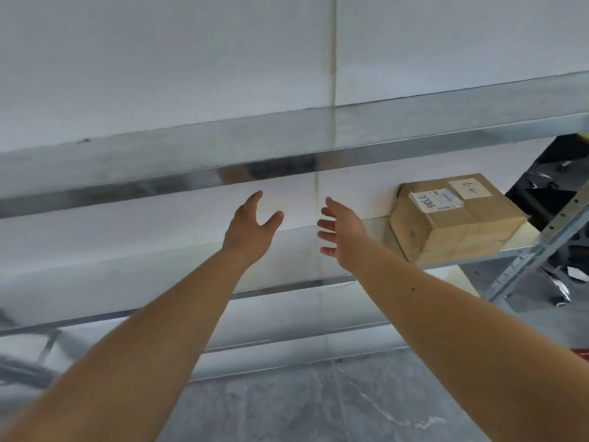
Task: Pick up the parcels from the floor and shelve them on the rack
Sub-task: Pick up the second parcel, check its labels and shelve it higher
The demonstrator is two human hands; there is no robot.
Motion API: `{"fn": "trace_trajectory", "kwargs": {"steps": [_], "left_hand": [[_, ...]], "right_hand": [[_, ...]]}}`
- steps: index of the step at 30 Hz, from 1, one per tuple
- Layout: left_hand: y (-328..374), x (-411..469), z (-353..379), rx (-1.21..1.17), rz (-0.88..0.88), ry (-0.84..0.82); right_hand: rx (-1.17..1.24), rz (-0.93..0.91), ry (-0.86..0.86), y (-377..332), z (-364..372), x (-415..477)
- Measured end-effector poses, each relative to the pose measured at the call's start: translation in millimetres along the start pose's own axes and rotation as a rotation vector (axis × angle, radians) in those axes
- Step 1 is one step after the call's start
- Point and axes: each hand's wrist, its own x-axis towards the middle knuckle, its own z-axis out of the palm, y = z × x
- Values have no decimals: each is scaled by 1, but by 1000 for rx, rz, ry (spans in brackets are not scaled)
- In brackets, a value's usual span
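A brown cardboard parcel with white labels lies on a shelf of the metal rack, at the right end near the upright post. Both my arms stretch out toward the rack. My left hand is open, fingers apart, holding nothing, in front of the shelf left of the parcel. Beside it, my right hand is also open and empty, about a hand's width left of the parcel and not touching it.
The rack's grey metal beams run across the view, with a white wall behind. A perforated upright post stands at the right, with black objects beyond it. Grey marbled floor lies below.
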Motion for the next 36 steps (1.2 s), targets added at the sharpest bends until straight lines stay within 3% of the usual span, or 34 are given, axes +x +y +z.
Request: {"fn": "trace_trajectory", "kwargs": {"steps": [12, 20, 36], "left_hand": [[-234, -125, -191, -182, -358, 308], [-338, -233, -300, -175, -536, 475], [-468, -397, -372, -473, -835, 918]], "right_hand": [[-210, 50, -361, 96, 268, -71], [-353, 45, -533, 182, 414, -142], [-577, 224, -932, 329, 587, -233]]}}
